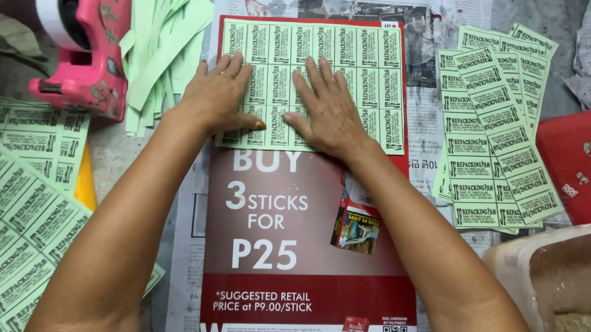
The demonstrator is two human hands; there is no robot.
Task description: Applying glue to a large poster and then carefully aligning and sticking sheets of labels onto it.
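Left hand (221, 97) and right hand (328, 111) pressed flat, fingers spread, gripping nothing, on a green label sheet (377, 73) (its middle hidden beneath them), sheet lying atop a red poster (279, 258), pink tape dispenser (84, 37) upper left, cut label strips (497, 135) right, plastic tub (573, 286) cropped at the edge.

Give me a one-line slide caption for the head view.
Left hand and right hand press a green label sheet flat on a red poster.

A rectangular pale-green sheet of printed labels (318, 81) lies on the upper part of a tall red-and-white poster sign (301, 260). Cut green label strips (498, 128) lie right; further green label sheets (2, 210) left.
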